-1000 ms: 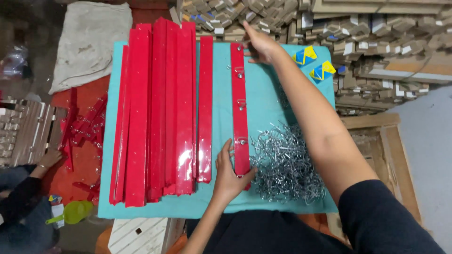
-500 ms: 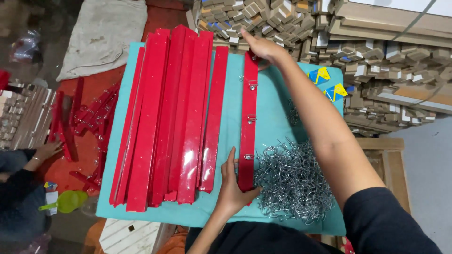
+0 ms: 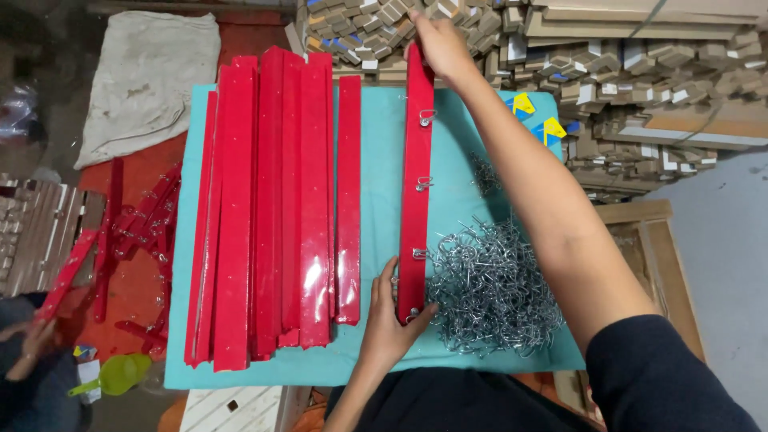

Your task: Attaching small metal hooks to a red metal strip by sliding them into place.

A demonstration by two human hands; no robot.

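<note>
Red glossy flat strip with metal hooks fixed along it [image 3: 415,184] lies lengthwise on the turquoise sheet-covered table [image 3: 376,144], held at both ends. Left hand [image 3: 390,324] grips the near end, fingers curled round the strip edge, thumb on its left side. Right hand [image 3: 438,44] is closed over the far end, arm stretched across. Four hooks are visible along the strip, so the step in hand looks like handling a fitted strip, not fitting. Pile of loose silver wire hooks [image 3: 492,292] sits just right of the near end. Stack of plain red strips [image 3: 272,208] lies to the left, apart. Any lift calls for both ends rising level, clear of the hook pile.
</note>
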